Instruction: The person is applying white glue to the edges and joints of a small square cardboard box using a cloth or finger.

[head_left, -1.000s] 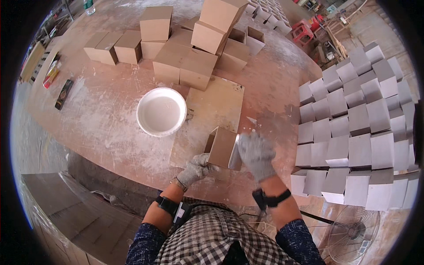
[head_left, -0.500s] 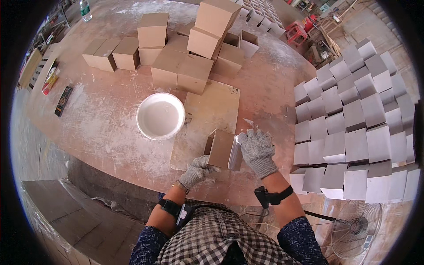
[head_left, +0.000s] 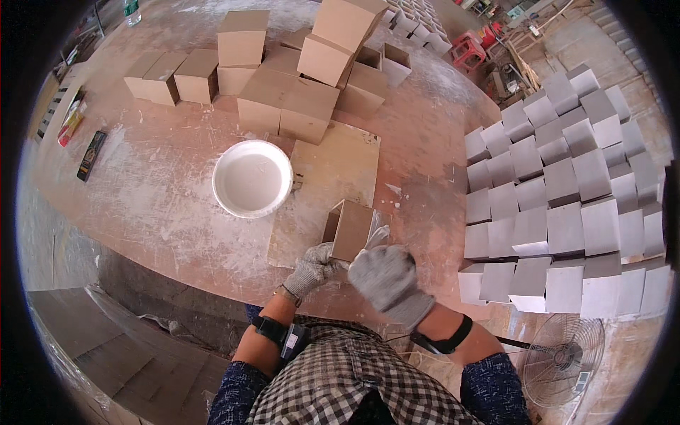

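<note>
On a worn board (head_left: 340, 159), an open-ended brown box (head_left: 352, 230) stands at the near edge, its hollow end facing left. My left hand (head_left: 312, 270), in a grey knit glove, is closed around the box's near left corner. Close by the box's near right corner is my right hand (head_left: 386, 278), gloved and curled with its back toward me. A thin whitish piece (head_left: 377, 236) shows between that hand and the box's right side; its kind is unclear, and the right fingertips are hidden. Left of the board sits a white bowl (head_left: 253, 178) of white paste.
Brown boxes (head_left: 287, 106) are piled at the back of the table (head_left: 163, 191). Many whitish boxes (head_left: 559, 177) stand stacked at the right. A black narrow pack (head_left: 92, 155) lies at the left, and a fan (head_left: 564, 358) stands low at the right.
My right hand has come from the box's far right corner toward me, down along its right side, and turned its back up. The left hand keeps its grip on the box.
</note>
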`<state>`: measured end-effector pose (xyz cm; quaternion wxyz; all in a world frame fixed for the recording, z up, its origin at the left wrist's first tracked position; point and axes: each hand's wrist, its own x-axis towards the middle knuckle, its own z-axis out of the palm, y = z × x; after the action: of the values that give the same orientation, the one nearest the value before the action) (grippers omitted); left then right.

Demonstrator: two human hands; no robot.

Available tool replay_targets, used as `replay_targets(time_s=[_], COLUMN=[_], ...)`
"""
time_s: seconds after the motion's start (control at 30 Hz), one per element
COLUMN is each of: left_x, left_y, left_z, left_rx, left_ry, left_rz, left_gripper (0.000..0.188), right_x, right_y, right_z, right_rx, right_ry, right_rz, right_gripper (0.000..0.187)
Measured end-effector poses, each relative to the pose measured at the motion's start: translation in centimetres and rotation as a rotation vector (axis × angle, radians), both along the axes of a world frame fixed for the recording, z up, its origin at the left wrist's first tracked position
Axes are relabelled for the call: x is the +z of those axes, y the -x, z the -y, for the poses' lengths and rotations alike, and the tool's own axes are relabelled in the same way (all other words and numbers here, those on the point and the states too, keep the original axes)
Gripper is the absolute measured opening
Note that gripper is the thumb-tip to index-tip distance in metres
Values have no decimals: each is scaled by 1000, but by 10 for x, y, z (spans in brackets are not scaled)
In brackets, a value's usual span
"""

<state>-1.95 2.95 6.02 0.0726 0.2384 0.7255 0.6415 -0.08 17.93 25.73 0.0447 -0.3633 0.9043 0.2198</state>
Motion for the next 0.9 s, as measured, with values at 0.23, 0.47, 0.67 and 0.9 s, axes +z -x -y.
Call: replay_targets(time_s=[0.23,0.47,0.67,0.9], left_x=[8,13,-15,-14], left_y=[-3,-6,-7,-3], left_z=[-4,-3,-14,-3], left_rx=[-72,-51,-65,-41], left_ry=[-300,-299,-621,-296], left_rz=[270,383,572,338], left_gripper=[27,33,32,27], right_x=[-59,-58,-71,-31], right_y=[29,6,20,44], right_z=[-79,-66,-64,-46], right_rx=[-308,-359,-277,-270], right_ry=[837,433,196,184], right_rz=[-53,-56,-117,-164], right_gripper=[15,26,21,13])
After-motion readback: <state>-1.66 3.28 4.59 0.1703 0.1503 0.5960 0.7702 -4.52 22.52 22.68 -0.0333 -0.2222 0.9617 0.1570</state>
